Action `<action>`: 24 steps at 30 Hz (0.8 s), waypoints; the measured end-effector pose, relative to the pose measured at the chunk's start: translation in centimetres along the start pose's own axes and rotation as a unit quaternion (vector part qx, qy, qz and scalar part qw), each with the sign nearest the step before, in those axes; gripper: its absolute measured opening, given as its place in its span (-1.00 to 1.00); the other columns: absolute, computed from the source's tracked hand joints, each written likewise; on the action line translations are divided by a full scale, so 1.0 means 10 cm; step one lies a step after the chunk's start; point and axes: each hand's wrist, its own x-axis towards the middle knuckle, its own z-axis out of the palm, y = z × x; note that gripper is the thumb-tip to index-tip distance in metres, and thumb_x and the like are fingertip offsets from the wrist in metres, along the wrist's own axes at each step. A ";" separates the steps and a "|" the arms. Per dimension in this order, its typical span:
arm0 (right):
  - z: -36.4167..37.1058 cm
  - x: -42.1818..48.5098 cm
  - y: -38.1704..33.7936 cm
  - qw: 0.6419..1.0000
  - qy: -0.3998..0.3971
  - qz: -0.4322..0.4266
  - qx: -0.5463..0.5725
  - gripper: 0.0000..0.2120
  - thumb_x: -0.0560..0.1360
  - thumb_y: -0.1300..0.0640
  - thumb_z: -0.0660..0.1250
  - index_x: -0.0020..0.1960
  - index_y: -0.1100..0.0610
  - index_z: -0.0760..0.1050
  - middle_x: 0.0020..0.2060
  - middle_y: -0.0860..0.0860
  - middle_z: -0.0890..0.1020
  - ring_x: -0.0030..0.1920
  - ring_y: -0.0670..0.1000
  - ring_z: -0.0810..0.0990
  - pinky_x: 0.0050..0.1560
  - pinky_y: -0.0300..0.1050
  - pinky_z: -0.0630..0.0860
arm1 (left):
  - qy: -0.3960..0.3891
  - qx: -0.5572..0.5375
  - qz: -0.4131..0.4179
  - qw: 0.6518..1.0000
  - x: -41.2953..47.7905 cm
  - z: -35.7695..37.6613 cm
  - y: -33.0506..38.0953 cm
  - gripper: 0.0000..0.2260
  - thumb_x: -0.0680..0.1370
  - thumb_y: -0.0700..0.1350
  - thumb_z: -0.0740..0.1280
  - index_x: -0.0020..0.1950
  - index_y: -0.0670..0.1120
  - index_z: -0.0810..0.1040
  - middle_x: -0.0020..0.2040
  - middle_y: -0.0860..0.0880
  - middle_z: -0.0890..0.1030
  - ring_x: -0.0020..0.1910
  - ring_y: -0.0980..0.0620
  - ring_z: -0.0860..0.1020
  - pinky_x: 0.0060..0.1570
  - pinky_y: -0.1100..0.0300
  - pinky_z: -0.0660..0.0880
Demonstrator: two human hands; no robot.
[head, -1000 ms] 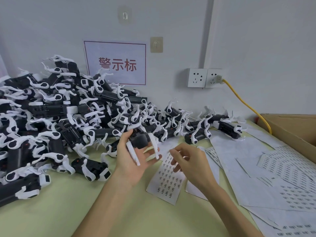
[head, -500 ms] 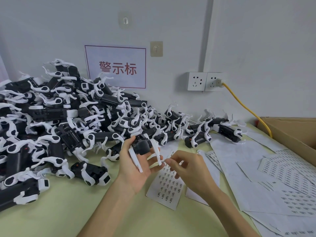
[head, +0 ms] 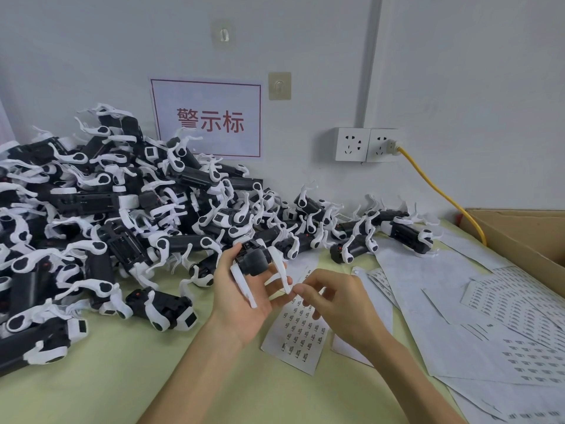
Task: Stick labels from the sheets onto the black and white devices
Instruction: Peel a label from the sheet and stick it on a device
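My left hand [head: 241, 296] holds one black and white device [head: 255, 262] above the table, its two white arms pointing down over my palm. My right hand [head: 334, 298] pinches a small label between thumb and forefinger, right beside the tip of the device's right white arm. Under my right hand lies a label sheet [head: 298, 327] with rows of small printed stickers. A big heap of black and white devices [head: 101, 209] fills the left and back of the table.
Used and partly used label sheets [head: 495, 316] cover the table on the right. A cardboard box [head: 526, 237] stands at the far right edge. A yellow cable [head: 443, 194] runs from the wall socket [head: 365, 144] down behind the box. A sign hangs on the wall.
My right hand has lifted off the label sheet and moved left to the device's white arm. My left hand has tilted the device slightly and risen a little.
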 end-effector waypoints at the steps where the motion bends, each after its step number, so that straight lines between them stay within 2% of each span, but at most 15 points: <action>1: 0.00 0.00 0.00 1.000 0.000 0.001 0.000 -0.58 0.40 -0.40 0.33 -0.17 -0.05 0.62 -0.31 -0.10 0.66 -0.39 -0.09 0.65 -0.30 -0.14 0.51 | -0.002 0.000 0.003 1.000 -0.01 0.00 0.00 -0.53 0.57 0.24 0.20 -0.04 -0.19 0.55 -0.13 -0.17 0.56 -0.23 -0.16 0.60 -0.13 -0.02 0.53; 4: -0.01 0.00 0.00 1.000 0.000 0.003 -0.001 -0.58 0.39 -0.41 0.32 -0.18 -0.06 0.62 -0.30 -0.11 0.66 -0.39 -0.09 0.64 -0.32 -0.18 0.49 | 0.002 -0.001 0.014 1.000 -0.01 0.01 0.00 -0.49 0.58 0.25 0.18 -0.11 -0.19 0.63 -0.13 -0.17 0.57 -0.23 -0.16 0.59 -0.12 -0.02 0.52; 7: -0.01 0.00 -0.01 1.000 -0.001 0.005 -0.004 -0.61 0.41 -0.39 0.34 -0.19 -0.07 0.61 -0.30 -0.11 0.66 -0.39 -0.08 0.64 -0.35 -0.25 0.47 | 0.016 -0.009 0.026 0.999 -0.01 0.02 0.00 -0.53 0.57 0.24 0.20 -0.08 -0.16 0.59 -0.10 -0.18 0.55 -0.21 -0.16 0.58 -0.12 -0.02 0.53; 11: 0.01 0.01 0.01 0.999 0.004 0.019 -0.026 -0.77 0.52 -0.18 0.44 -0.20 -0.06 0.61 -0.30 -0.11 0.66 -0.39 -0.02 0.62 -0.32 -0.17 0.49 | 0.038 -0.018 0.040 0.998 0.00 0.01 0.00 -0.57 0.58 0.25 0.19 -0.03 -0.13 0.52 -0.06 -0.20 0.54 -0.23 -0.16 0.58 -0.21 0.02 0.58; 14: 0.00 0.01 -0.01 0.999 0.003 0.041 -0.026 -0.82 0.56 -0.02 0.44 -0.20 -0.03 0.61 -0.29 -0.10 0.68 -0.37 -0.05 0.65 -0.38 -0.25 0.46 | 0.055 -0.012 0.066 0.996 0.00 0.03 0.01 -0.53 0.60 0.25 0.17 -0.14 -0.12 0.60 -0.11 -0.17 0.56 -0.23 -0.15 0.59 -0.22 0.04 0.56; 16: -0.03 0.03 -0.04 0.993 -0.025 0.093 0.073 -0.82 0.58 0.06 0.42 -0.18 0.07 0.63 -0.26 -0.02 0.71 -0.35 -0.02 0.67 -0.37 -0.22 0.50 | 0.064 0.008 0.107 0.992 0.00 0.05 -0.01 -0.47 0.62 0.24 0.13 -0.25 -0.07 0.68 -0.17 -0.13 0.61 -0.22 -0.15 0.60 -0.21 0.03 0.58; 19: -0.11 0.02 -0.10 0.951 -0.103 0.173 0.234 -0.79 0.60 0.05 0.40 -0.08 0.19 0.65 -0.14 0.10 0.73 -0.27 0.03 0.66 -0.34 -0.18 0.53 | 0.077 0.049 0.163 0.982 0.00 0.07 -0.05 -0.45 0.65 0.22 0.10 -0.22 -0.06 0.73 -0.20 -0.14 0.65 -0.20 -0.13 0.61 -0.20 0.00 0.62; 22: -0.11 0.00 -0.10 0.921 -0.136 0.212 0.297 -0.80 0.59 0.04 0.41 -0.02 0.17 0.66 -0.09 0.09 0.72 -0.24 0.01 0.65 -0.35 -0.21 0.52 | 0.087 0.088 0.207 0.970 -0.01 0.09 -0.08 -0.53 0.66 0.15 0.14 -0.15 -0.07 0.72 -0.15 -0.21 0.65 -0.15 -0.14 0.63 -0.23 0.00 0.62; 24: -0.08 0.01 -0.10 0.905 -0.142 0.229 0.328 -0.81 0.57 0.03 0.44 -0.01 0.17 0.67 -0.10 0.09 0.71 -0.26 0.01 0.63 -0.38 -0.22 0.51 | 0.073 0.112 0.225 0.965 -0.02 0.10 -0.11 -0.59 0.63 0.17 0.20 -0.13 -0.01 0.75 -0.09 -0.17 0.70 -0.08 -0.11 0.67 -0.21 0.03 0.63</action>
